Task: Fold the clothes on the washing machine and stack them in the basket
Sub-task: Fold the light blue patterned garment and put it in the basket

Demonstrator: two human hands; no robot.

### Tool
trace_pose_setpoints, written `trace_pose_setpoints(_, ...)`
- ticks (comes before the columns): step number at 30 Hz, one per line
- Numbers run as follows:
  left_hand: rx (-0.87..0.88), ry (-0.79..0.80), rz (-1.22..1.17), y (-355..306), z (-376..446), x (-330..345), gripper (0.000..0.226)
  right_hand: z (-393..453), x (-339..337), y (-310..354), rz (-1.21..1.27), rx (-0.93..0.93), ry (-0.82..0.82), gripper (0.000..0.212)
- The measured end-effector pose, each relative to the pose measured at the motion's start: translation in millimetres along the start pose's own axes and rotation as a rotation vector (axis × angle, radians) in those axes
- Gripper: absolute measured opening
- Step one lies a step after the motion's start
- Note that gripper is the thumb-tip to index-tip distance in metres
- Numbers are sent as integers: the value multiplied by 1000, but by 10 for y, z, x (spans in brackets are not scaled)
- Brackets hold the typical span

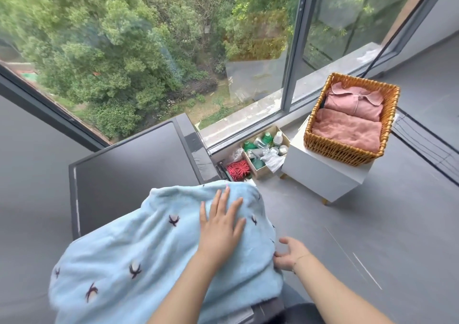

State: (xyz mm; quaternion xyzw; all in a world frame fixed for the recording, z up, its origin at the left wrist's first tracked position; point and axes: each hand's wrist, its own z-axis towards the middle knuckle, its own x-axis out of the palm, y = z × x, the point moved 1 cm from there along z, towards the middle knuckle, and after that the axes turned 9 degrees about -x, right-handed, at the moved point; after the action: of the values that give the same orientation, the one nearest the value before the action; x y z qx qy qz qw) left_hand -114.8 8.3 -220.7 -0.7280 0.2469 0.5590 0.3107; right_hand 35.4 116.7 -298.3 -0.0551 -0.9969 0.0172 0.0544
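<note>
Pressing my left hand flat on the blue garment on the washing machine, my right hand pinches its right edge. Hanging cloth could slide off before reaching the far-right basket.
</note>
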Motion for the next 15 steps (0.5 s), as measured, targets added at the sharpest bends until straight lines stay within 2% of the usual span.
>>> trace_pose_setpoints(3, -27, 0, 17, 34, -35, 106, 54, 190, -62, -15, 152, 11, 51, 41)
trace_pose_setpoints(6, -40, 85, -65, -79, -48, -9, 74, 87, -53, 27, 171, -52, 232, 32)
trace_pose_setpoints(8, 62, 166, -105, -254, -144, -63, 84, 45, -28, 138, 154, -160, 309, 22)
trace_pose_setpoints(11, 261, 279, 21, -408, -372, 29, 94, -3, -32, 365, 172, -391, 287, 37)
trace_pose_setpoints(13, 256, 229, 149, -409, -424, 102, 78, -29, -49, 563, 129, -540, 265, 30)
trace_pose_setpoints(15, 203, 146, 141, -426, -382, 71, 45, -136, -48, 743, 29, -705, 161, 18)
